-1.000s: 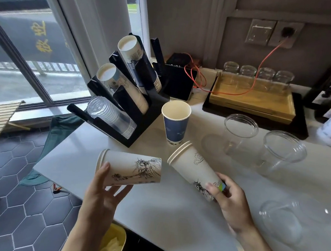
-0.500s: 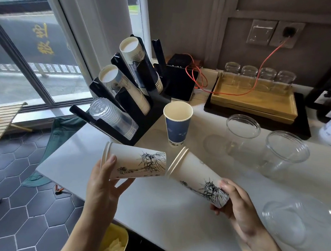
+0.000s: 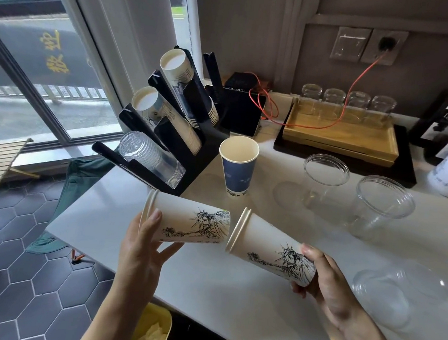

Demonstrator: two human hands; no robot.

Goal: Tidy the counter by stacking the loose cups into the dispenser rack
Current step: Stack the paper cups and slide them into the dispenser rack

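Each grip pinched one printed paper cup above the worktop (image 3: 207,290). The left hand (image 3: 143,246) held the left cup (image 3: 185,224) near its rim, thumb on top and fingers beneath; the right hand (image 3: 326,284) clasped the base of the right cup (image 3: 270,249). We saw both cups lying nearly level, long axes almost in one line. The left cup's base pointed right and stood just at the right cup's open rim, not yet inside it. We judged that the nesting move turned on this alignment: base into mouth, along the shared axis. The rack (image 3: 192,150) stood beyond the left hand, the nearer hand to it, its channels sloping up and back. A blue cup (image 3: 238,168) and clear cups (image 3: 325,178) stood loose behind.
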